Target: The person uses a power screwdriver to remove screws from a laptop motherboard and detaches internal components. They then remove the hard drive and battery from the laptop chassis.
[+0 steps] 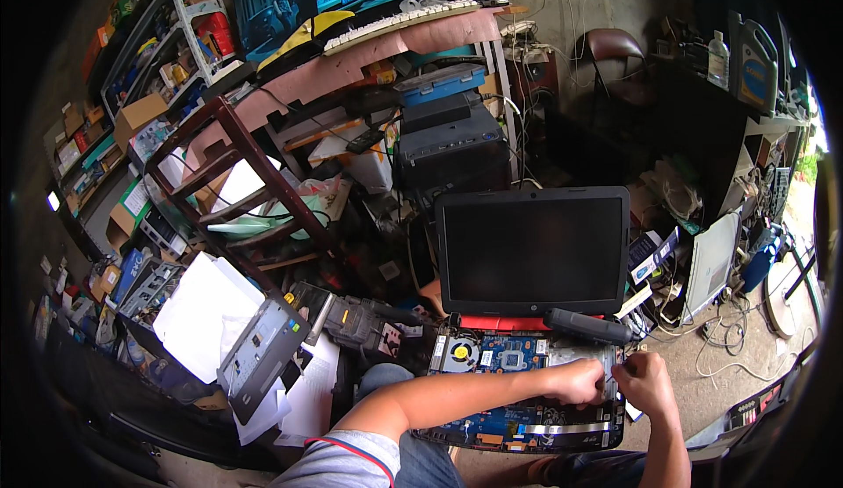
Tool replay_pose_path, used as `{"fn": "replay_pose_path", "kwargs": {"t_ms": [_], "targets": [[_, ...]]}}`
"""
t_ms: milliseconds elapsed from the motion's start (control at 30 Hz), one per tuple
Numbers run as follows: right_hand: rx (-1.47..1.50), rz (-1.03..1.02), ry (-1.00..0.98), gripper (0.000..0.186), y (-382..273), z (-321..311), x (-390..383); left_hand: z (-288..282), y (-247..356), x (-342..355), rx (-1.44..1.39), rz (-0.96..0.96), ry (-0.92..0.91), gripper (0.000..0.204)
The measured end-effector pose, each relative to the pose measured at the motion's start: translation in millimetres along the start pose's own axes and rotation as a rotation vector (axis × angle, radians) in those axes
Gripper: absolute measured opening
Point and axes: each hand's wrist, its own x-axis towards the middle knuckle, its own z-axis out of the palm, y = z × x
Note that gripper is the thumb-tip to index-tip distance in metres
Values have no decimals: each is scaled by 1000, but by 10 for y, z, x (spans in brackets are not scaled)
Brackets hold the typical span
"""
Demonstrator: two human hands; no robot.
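Observation:
A laptop with its top cover off lies in front of me, its base showing a blue circuit board and a round cooling fan. Its dark screen stands upright behind. My left hand is closed over the base's right part, fingers curled. Close beside it, my right hand pinches at the right edge. What the fingers of either hand hold, if anything, is hidden. A long black battery-like bar rests along the hinge. A flat white ribbon cable runs along the front of the base.
Left of the laptop, a dark laptop cover panel leans on white papers. Black tool-like gear sits between. A wooden chair and a black computer case stand behind. Cables lie on the floor at right.

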Motion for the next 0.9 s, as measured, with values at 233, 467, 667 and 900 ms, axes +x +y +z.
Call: {"fn": "replay_pose_path", "kwargs": {"t_ms": [233, 467, 667, 900], "targets": [[159, -20, 64, 32, 80, 58, 27, 8, -108, 65, 64, 15, 39, 23], [325, -76, 67, 24, -182, -174, -83, -288, 3, -428, -20, 155, 212, 17], [550, -103, 73, 22, -241, -247, -217, -403, -144, -734, -127, 67, 313, 19], [515, -94, 97, 23, -299, -309, -222, -382, -327, -631, 207, 350, 330, 11]]}}
